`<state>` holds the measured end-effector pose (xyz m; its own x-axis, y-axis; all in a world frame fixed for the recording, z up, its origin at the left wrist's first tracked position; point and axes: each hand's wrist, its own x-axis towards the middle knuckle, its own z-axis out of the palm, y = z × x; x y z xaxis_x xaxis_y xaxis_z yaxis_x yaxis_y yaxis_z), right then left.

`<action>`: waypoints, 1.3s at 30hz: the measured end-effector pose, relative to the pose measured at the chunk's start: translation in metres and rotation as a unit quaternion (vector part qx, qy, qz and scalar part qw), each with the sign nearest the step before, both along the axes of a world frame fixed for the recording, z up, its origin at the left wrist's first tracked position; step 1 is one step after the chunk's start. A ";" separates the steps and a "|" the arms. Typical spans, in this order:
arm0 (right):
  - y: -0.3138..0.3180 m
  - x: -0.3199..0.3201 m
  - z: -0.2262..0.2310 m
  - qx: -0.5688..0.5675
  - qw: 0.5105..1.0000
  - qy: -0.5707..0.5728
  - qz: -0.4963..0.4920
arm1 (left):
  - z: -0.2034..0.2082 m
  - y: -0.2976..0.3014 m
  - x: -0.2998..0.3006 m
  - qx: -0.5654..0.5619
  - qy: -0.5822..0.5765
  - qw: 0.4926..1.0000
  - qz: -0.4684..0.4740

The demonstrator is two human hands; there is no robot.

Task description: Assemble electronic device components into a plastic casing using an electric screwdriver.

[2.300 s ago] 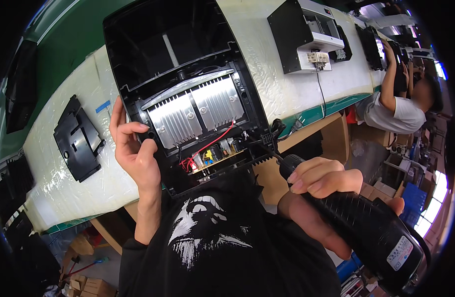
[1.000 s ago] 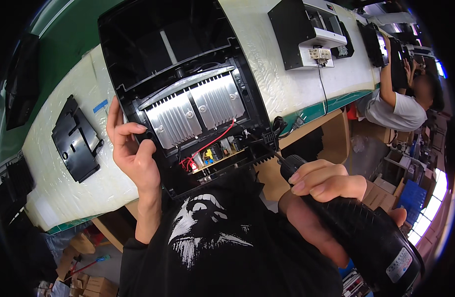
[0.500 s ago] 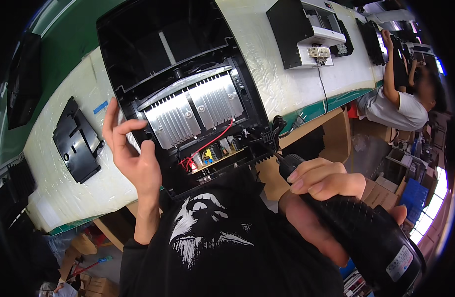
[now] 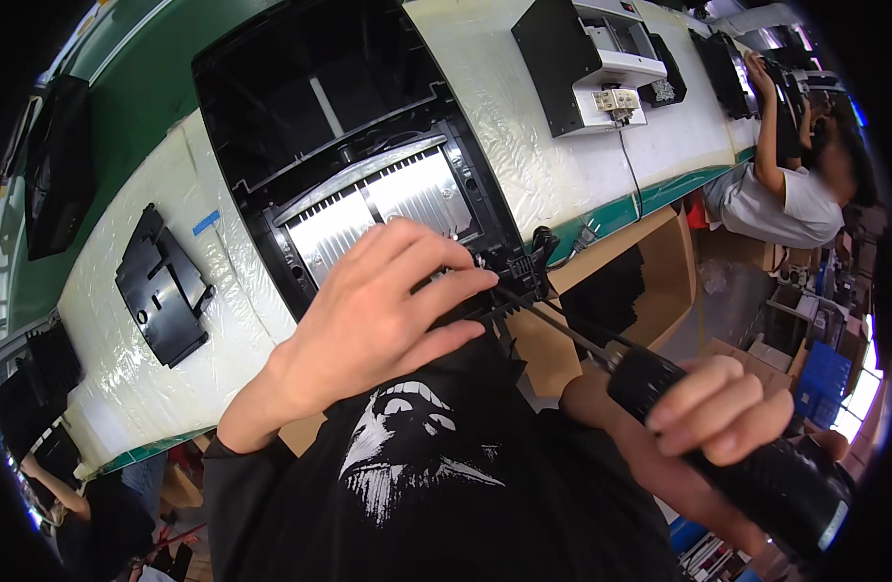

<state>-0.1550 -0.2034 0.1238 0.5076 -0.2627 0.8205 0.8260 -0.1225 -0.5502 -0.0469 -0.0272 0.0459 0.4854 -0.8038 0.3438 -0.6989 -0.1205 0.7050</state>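
Note:
A black electric screwdriver (image 4: pixel 771 485) is gripped in my right hand (image 4: pixel 722 412), its long thin bit slanting up and left to the near right corner of a black housing (image 4: pixel 266 107). My left hand (image 4: pixel 378 306) reaches across the housing's near part, back of the hand upward. Its fingertips bunch beside the bit's tip; the thumb is hidden, and so is anything pinched there. Silver finned heat sinks (image 4: pixel 320 231) sit inside the housing, partly behind my left hand. That hand also covers the circuit board and the red wires.
A notched black plate (image 4: pixel 164 291) lies on the film-covered bench to the left. At the right stands a black and white device (image 4: pixel 562 78) with a cable. A cardboard box (image 4: pixel 659 291) is below the bench edge. Another person (image 4: pixel 780 199) works at the far right.
My left hand has swung from the housing's left side to its near right corner. The screwdriver and my right hand have moved right and down, showing more of the bit.

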 end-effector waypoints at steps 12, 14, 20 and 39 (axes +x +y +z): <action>-0.030 -0.025 0.029 0.233 0.953 -0.056 0.186 | -0.009 0.013 -0.019 -0.013 -0.018 0.999 0.024; -0.042 -0.029 0.033 0.168 0.974 -0.025 0.151 | -0.010 0.023 -0.018 -0.011 -0.010 0.999 0.050; -0.014 -0.004 0.007 0.026 0.996 0.079 0.035 | -0.026 0.026 -0.024 -0.029 -0.002 0.984 0.177; 0.008 0.018 -0.056 -0.036 0.995 0.079 0.053 | -0.034 0.023 -0.022 -0.054 0.007 0.975 0.216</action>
